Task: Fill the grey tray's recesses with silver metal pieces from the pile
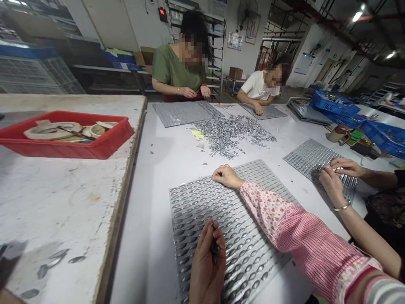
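A silver tray (253,253) with rows of oval pockets lies on the white table in front of me. Many pockets hold small grey metal pieces. My left hand (207,266) hovers over the tray's near part, its fingers pinched shut on a few dark metal pieces. My right hand (226,175), in a pink flowered sleeve, rests on the tray's far edge with its fingers curled under; what they hold is hidden. A heap of loose metal pieces (230,131) lies beyond the tray, mid-table.
At the right, another person's hands (335,181) work on a second pocketed tray (303,156). Two people sit across the table at further trays. A red bin (104,145) with tape rolls stands on the worn left bench. Blue crates (335,107) and a cup (338,134) stand far right.
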`<state>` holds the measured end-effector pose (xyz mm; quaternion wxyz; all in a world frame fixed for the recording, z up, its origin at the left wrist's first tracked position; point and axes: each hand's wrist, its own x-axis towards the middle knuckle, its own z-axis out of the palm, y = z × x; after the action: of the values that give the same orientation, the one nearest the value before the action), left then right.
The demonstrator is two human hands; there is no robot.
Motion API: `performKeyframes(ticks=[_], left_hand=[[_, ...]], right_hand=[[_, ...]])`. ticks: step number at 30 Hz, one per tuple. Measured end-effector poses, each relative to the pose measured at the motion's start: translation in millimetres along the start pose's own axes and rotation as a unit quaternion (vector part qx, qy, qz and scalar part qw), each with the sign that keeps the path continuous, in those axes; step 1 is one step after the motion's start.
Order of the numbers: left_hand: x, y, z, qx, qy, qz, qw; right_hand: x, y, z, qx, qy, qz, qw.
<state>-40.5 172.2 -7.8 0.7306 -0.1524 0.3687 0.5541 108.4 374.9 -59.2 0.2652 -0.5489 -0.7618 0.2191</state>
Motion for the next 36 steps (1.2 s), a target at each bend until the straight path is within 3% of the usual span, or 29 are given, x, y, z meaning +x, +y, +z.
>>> performKeyframes(ticks=[4, 8, 10, 12, 14, 16, 19, 21, 23, 25, 27, 36], left_hand=[[-3, 2, 3.7, -0.023, 0.014, -0.01, 1.0], [-4, 4, 6.9, -0.059, 0.021, -0.019, 0.998], [-4, 3, 6.8, -0.071, 0.015, -0.021, 0.997], [-3, 2, 6.0, -0.078, 0.003, -0.019, 0.997], [-3, 1, 5.5, -0.078, -0.014, -0.016, 0.997], [-4, 1, 5.9, -0.07, -0.014, -0.006, 0.997], [-9, 3, 7.2, -0.062, 0.018, 0.012, 0.998], [-11, 4, 6.8, -0.066, 0.025, 0.006, 0.998], [-12, 5, 4.6, -0.06, 0.012, -0.007, 0.998], [-13, 5, 1.8, -0.046, 0.008, -0.01, 0.999], [-14, 5, 0.4, -0.039, 0.004, -0.001, 0.999], [-19, 8, 7.5, -0.05, 0.029, -0.009, 0.998]], right_hand=[[-2, -4, -2, 0.003, -0.003, 0.008, 1.0], [-26, -29, -13, 0.077, -0.01, -0.004, 0.997], [-48, -48, -19, 0.198, -0.117, -0.03, 0.973], [-71, -66, -24, 0.275, -0.243, -0.076, 0.927], [-89, -80, -24, 0.303, -0.268, -0.098, 0.909], [-94, -84, -22, 0.343, -0.252, -0.072, 0.902], [-75, -70, -18, 0.41, -0.188, 0.0, 0.893], [-50, -53, -18, 0.382, -0.107, 0.034, 0.917], [-24, -35, -20, 0.262, -0.046, 0.054, 0.962], [-4, -22, -19, 0.141, -0.041, 0.062, 0.987], [7, -16, -15, 0.082, -0.049, 0.061, 0.993], [16, -19, -6, 0.017, -0.06, 0.016, 0.998]])
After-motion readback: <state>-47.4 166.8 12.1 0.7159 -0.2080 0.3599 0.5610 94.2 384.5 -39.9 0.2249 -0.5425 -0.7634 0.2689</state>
